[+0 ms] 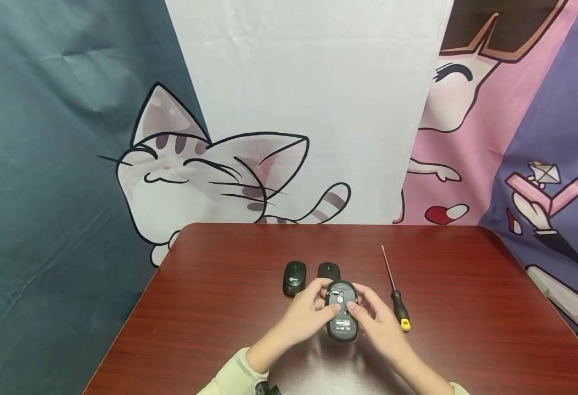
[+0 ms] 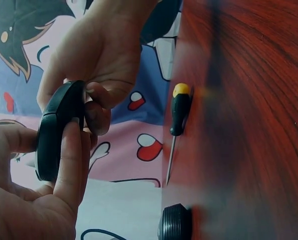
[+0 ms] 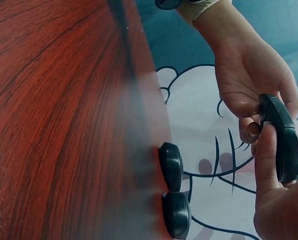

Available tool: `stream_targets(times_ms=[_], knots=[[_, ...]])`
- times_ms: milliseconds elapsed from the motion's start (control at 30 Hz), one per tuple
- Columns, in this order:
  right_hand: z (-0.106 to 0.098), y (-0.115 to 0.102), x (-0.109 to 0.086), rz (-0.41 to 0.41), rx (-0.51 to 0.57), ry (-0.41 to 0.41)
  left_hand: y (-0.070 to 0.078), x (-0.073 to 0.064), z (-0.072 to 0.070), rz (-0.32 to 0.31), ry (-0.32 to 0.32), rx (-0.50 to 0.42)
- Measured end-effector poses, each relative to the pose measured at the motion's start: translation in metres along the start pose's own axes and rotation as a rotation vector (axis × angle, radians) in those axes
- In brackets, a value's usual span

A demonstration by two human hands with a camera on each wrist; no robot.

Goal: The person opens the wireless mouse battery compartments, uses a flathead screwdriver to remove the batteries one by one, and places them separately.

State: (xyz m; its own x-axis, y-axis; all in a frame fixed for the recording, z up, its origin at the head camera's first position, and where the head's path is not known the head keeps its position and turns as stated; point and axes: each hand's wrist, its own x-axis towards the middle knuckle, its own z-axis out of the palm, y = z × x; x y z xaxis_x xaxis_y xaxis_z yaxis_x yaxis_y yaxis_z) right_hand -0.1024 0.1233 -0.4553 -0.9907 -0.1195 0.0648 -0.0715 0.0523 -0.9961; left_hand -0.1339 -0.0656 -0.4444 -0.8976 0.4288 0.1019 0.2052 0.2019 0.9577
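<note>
One desk [image 1: 209, 307] lies below two hands. The left hand [image 1: 304, 317] and right hand [image 1: 380, 326] each have their grip clamped on one side of the held mouse [image 1: 342, 325], raised off the desk, underside facing the person. It looks light and stiff, perhaps slippery; its side edges likely offer the surest hold. One screwdriver [image 1: 398, 303] lies rightward. Mice number three: this one, plus a left-side mouse [image 1: 295, 278] and a partly hidden mouse [image 1: 329, 270].

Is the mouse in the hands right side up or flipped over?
Flipped over: in the head view, the held mouse shows its underside, with pale printing, toward the camera; the leftmost mouse shows its top.
</note>
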Motion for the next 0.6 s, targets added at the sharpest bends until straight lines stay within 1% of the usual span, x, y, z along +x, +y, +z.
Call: stream_targets(times_ms=[100, 200, 300, 500, 600], knots=[[-0.001, 0.000, -0.001, 0.005, 0.005, -0.005, 0.000, 0.000, 0.002, -0.020, -0.010, -0.058], [-0.001, -0.001, -0.001, 0.018, 0.007, -0.002, 0.000, -0.001, 0.003, -0.042, -0.006, -0.107], [-0.001, -0.002, 0.000, 0.035, -0.011, -0.002, 0.000, -0.002, 0.004, -0.052, 0.002, -0.111], [-0.008, -0.005, 0.003, 0.077, -0.081, 0.007, 0.003, -0.005, 0.002, -0.050, 0.016, -0.072], [-0.013, -0.007, 0.005, 0.063, -0.138, -0.002, 0.004, -0.007, 0.002, -0.052, 0.013, -0.090]])
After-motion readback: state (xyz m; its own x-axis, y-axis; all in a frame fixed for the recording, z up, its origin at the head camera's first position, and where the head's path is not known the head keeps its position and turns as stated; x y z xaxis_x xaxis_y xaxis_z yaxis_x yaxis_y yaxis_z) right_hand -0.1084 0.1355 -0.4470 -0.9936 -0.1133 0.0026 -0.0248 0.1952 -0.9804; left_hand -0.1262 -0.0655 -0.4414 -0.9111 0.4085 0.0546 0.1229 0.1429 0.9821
